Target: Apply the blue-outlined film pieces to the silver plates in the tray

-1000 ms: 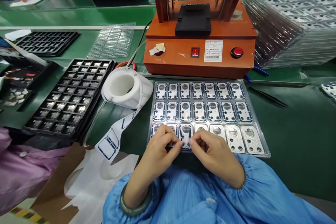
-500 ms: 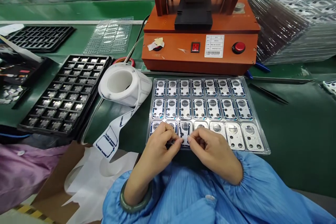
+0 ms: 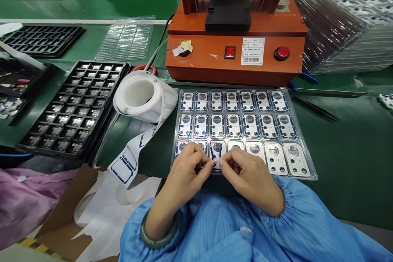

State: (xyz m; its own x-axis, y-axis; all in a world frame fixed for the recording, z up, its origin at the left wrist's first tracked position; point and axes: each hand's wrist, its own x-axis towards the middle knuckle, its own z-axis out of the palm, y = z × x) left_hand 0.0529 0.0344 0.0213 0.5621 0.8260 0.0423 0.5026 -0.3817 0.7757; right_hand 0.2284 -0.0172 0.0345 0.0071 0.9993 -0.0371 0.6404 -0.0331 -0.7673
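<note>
A clear blister tray point(image 3: 310, 172) with three rows of small metal plates lies in front of me on the green mat. My left hand point(image 3: 187, 172) and my right hand point(image 3: 245, 174) meet over the third pocket of the near row. Both pinch at a thin dark sticker point(image 3: 215, 153) lying on that plate. The two far rows and the first near pockets show blue-edged stickers; the near-right plates are bare metal. A white roll of sticker liner point(image 3: 144, 96) sits left of the tray, its tail point(image 3: 129, 159) trailing toward me.
An orange press machine point(image 3: 235, 49) stands behind the tray. A black tray of small parts point(image 3: 73, 110) lies at left, another black tray point(image 3: 39, 39) and a clear one point(image 3: 125, 41) farther back. Stacked clear trays point(image 3: 344, 20) at right. Black tweezers point(image 3: 316, 108) lie right of the tray.
Both hands stay pinched at the same pocket; the dark sticker edge on the plate has shifted slightly. My head view has tipped down a little.
</note>
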